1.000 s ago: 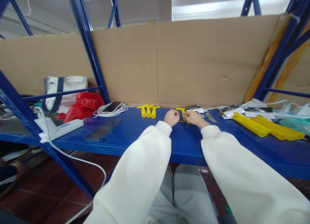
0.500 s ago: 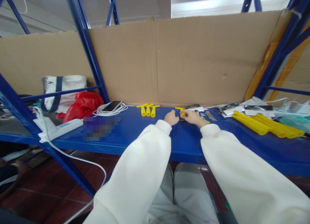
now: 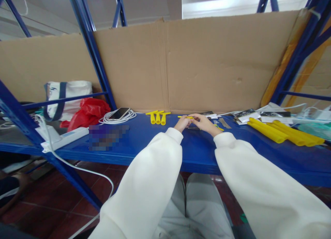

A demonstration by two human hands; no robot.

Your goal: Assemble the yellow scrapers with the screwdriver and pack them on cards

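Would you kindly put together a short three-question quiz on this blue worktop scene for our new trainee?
1. How many yellow T-shaped pieces sit in a group to the left of the left hand?
2. True or false: the red bag lies to the left of the phone.
3. What are the left hand and the right hand holding between them: A) the phone, B) a yellow piece, or C) the red bag?

Key: 1. Three. 2. True. 3. B.
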